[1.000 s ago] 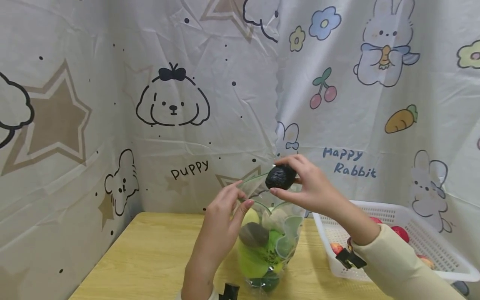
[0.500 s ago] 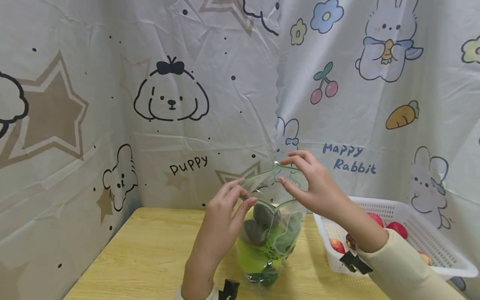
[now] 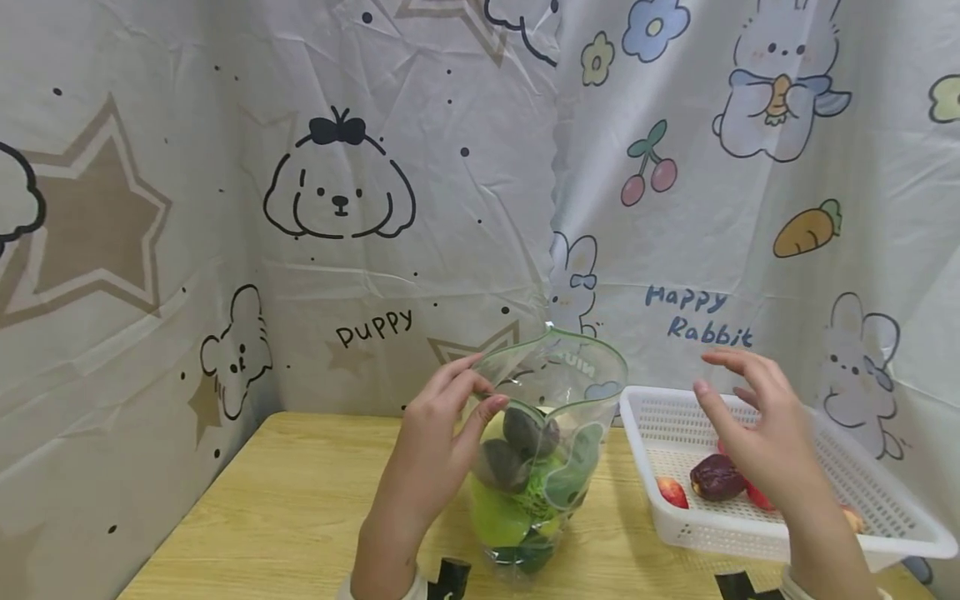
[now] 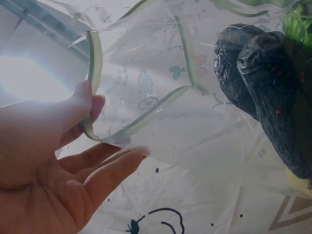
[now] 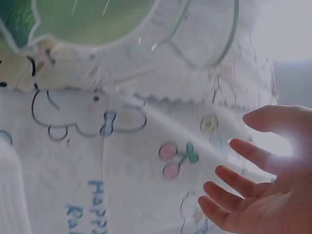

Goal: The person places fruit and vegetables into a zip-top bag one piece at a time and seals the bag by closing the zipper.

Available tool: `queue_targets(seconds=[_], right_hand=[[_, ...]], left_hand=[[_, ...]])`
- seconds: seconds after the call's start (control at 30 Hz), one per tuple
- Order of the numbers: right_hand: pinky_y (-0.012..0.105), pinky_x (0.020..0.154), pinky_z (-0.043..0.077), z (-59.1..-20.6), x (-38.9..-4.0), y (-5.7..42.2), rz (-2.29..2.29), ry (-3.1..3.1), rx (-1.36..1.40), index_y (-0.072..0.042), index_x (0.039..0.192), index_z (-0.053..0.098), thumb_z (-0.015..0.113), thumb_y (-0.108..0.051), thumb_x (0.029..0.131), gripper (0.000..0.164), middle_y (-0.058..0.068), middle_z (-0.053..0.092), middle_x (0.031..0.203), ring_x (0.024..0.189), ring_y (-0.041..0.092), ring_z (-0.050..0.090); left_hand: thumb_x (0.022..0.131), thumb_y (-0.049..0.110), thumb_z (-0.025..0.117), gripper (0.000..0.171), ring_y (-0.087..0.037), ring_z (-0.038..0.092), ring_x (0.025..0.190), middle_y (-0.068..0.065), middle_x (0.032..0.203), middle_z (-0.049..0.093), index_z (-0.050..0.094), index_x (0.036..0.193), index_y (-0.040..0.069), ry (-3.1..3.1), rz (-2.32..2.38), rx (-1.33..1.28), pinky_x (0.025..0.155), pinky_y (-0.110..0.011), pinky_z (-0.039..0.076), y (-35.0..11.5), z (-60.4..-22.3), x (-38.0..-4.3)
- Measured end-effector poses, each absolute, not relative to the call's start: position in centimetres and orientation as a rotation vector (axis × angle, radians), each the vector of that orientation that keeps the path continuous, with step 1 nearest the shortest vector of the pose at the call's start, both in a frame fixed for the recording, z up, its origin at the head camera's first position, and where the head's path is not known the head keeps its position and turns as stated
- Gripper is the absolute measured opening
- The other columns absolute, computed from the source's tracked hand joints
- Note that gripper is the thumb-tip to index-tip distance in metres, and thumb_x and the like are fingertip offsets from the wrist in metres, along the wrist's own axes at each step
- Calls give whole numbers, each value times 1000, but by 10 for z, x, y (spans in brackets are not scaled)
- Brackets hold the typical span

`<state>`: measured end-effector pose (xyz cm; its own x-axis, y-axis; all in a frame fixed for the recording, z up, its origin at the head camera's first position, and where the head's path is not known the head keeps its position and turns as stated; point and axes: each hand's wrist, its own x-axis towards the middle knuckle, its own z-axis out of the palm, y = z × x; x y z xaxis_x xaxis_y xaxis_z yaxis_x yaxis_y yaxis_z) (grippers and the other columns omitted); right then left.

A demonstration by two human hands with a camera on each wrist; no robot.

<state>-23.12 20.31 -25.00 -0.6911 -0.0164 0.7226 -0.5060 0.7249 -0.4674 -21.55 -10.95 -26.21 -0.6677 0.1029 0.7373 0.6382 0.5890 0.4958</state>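
Plastic bag (image 3: pixel 573 475): clear, green-rimmed, lower centre
Left hand (image 3: pixel 438 433): pinches it
Right hand (image 3: pixel 772 437): spread loosely
Backdrop (image 3: pixel 465 225): "puppy", "Happy Rabbit"

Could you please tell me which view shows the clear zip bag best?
The head view: it shows the clear zip bag from mouth to base. The left wrist view shows the mouth close up, pinched by the left hand, without the base; the right wrist view, only a cropped, printed section.
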Motion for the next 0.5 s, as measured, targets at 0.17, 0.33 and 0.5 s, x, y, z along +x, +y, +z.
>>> queue_targets(seconds=[0.17, 0.33, 0.5], right_hand=[[74, 83, 42, -275, -232, 237, 853, -2302, 271, 0, 121, 55, 59, -24, 91, 38, 26, 49, 125, 113, 43, 44], [70, 80, 42, -287, -241, 249, 731, -2464, 314, -3, 123, 53, 56, -32, 92, 42, 28, 50, 125, 109, 45, 47], [61, 80, 53, -313, -264, 251, 760, -2670, 505, -6, 116, 59, 59, -24, 91, 31, 23, 59, 118, 97, 36, 60]], left_hand=[[90, 36, 56, 19, -21, 53, 119, -7, 132, 56, 60, 84, 19, -2139, -1048, -605, 83, -41, 57, -105, -265, -220], [90, 37, 56, 19, -17, 59, 107, -6, 132, 57, 61, 85, 20, -2126, -1046, -599, 79, -40, 60, -105, -268, -223], [90, 35, 58, 17, -10, 59, 90, -6, 130, 57, 62, 83, 20, -2121, -1016, -588, 77, -41, 61, -109, -267, -225]])
